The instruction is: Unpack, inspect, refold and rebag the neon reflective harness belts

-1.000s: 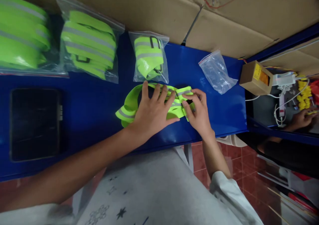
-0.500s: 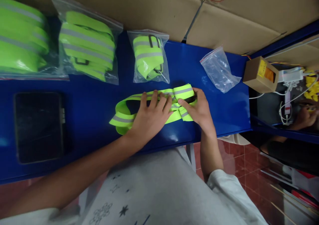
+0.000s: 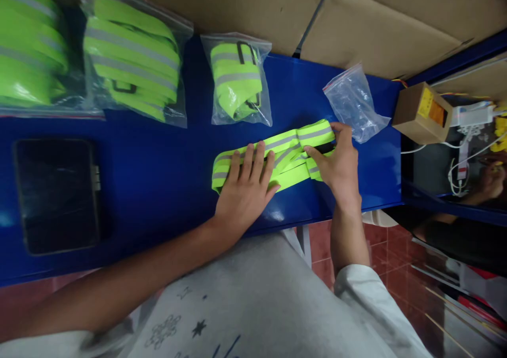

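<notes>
A neon yellow-green reflective strap [image 3: 283, 142] with grey stripes lies folded on the blue table [image 3: 158, 189] in front of me. My left hand [image 3: 247, 189] rests on its left part, fingers stretched out and laid over the bands. At the strap's right end, my right hand [image 3: 340, 160] has its thumb and fingers closed around the folded bands. A dark piece shows between the folds near that thumb. The right hand's fingertips are partly hidden behind the strap.
Behind the strap, a zip bag [image 3: 241, 78] holds a similar folded strap; larger filled bags [image 3: 132, 57] lie further left. A crumpled clear bag [image 3: 356, 102] and a cardboard box [image 3: 422, 112] sit at the right. A dark tablet-like slab [image 3: 57, 194] lies at left. Another person's hand [image 3: 491, 184] shows far right.
Both hands and the strap have shifted right. The loose left end and open loop are folded in, so the strap lies flatter and more compact under my left hand.
</notes>
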{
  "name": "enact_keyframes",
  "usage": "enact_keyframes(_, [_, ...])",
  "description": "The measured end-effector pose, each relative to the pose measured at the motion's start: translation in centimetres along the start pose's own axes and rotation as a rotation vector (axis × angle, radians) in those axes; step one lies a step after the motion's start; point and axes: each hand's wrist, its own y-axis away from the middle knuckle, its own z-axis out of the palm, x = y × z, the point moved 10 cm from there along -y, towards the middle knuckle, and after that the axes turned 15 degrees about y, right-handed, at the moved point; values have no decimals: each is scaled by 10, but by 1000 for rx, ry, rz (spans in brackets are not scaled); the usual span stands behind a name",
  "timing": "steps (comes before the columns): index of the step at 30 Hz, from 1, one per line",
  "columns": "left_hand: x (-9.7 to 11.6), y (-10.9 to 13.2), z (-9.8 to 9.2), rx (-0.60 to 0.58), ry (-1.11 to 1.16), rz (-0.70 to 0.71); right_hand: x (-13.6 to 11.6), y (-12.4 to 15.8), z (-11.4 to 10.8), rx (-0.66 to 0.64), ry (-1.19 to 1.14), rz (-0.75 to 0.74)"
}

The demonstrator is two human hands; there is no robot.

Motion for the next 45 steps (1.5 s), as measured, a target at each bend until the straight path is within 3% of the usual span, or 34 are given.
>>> enact_keyframes(4, [5, 0, 0, -13, -2, 20, -12, -3, -6, 21, 126, -28])
enact_keyframes(9, [5, 2, 0, -11, -56, 17, -55, 20, -8, 73, 256, -107])
enact_keyframes(12, [7, 3, -4, 4, -45, 3, -68, 32, -4, 74, 254, -163])
enact_keyframes(18, [13, -6, -12, -22, -74, 30, -63, 27, -7, 80, 253, -193])
enact_keyframes(23, [21, -9, -10, 26, -31, 213, -42, 4, -13, 76, 239, -178])
enact_keyframes(25, [18, -10, -10, 57, 13, 222, -39, -2, -14, 65, 267, -148])
enact_keyframes(28, [9, -11, -12, 96, 60, 156, -52, 1, -15, 89, 357, -109])
enact_keyframes(33, [19, -4, -5, 63, -74, 238, -77, 7, -17, 132, 429, -141])
enact_keyframes(40, [20, -1, -3, 95, -231, 272, -37, -32, -12, 0, 116, -158])
enact_keyframes(42, [20, -2, -3, 88, -223, 274, -40, -31, -13, 5, 131, -135])
enact_keyframes(45, [22, -2, -1, 87, -230, 290, -67, -10, -15, 101, 298, -134])
